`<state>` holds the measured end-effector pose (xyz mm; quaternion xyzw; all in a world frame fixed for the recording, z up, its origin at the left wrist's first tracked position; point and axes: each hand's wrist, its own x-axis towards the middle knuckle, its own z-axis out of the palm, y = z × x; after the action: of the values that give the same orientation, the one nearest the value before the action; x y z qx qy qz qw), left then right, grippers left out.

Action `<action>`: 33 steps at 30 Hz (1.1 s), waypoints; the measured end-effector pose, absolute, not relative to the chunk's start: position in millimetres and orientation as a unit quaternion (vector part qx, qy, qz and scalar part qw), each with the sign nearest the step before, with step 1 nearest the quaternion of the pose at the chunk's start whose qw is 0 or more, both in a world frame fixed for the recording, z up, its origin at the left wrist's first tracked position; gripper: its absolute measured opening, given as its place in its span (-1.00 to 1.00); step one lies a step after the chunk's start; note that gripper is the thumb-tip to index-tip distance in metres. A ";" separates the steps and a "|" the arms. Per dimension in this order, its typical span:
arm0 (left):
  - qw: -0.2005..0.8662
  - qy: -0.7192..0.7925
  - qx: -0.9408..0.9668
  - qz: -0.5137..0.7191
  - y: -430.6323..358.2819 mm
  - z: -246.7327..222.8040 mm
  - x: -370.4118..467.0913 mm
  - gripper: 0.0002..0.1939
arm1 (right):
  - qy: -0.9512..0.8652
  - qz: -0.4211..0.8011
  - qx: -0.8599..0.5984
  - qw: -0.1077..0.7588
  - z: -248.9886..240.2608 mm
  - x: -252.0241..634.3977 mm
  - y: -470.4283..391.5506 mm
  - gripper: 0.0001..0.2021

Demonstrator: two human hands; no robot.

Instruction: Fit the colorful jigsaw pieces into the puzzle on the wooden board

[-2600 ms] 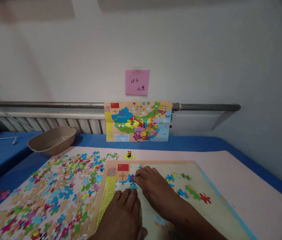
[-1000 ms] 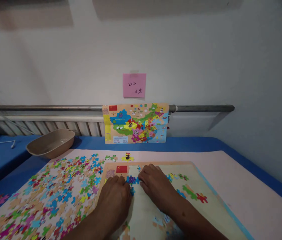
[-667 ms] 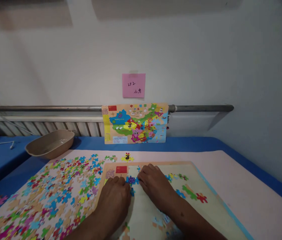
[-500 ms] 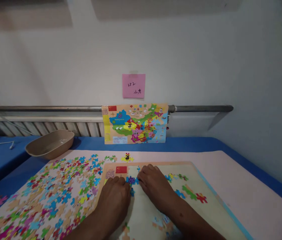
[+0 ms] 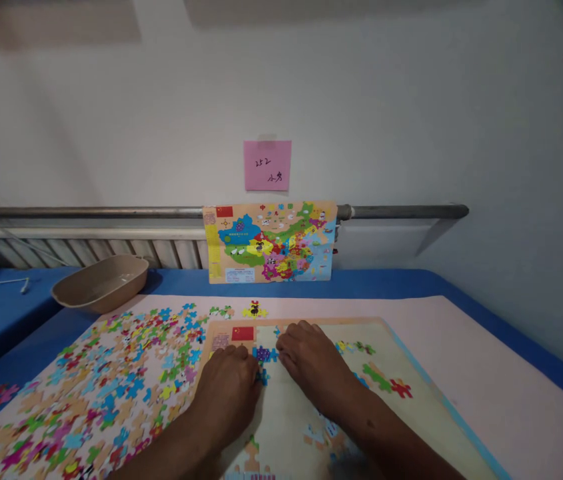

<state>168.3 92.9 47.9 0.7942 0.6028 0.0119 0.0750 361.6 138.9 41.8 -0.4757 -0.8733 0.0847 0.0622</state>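
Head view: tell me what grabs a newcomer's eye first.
The bright pieces scattered over the left of the mat. Then the left hand and right hand, both resting on the board either side of a small blue cluster. Behind, the map leans against the wall.

Both forearms run off the bottom edge. The left hand (image 5: 226, 393) covers the puzzle board (image 5: 411, 413) beneath its palm, and its fingers (image 5: 241, 357) hide part of the blue puzzle pieces (image 5: 264, 355) just beside them. The right hand (image 5: 311, 363) hides the board under it. Writing on the pink note (image 5: 267, 165) is too small to read.
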 end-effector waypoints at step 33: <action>0.070 0.596 0.799 0.044 91.8 32.6 167.8 -0.68 | -0.855 0.206 -0.463 0.110 38.1 343.6 118.3 -0.83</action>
<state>167.8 91.8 32.6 0.7986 0.5961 0.0437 0.0704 343.6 118.3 38.1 -0.4631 -0.8550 0.2058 0.1098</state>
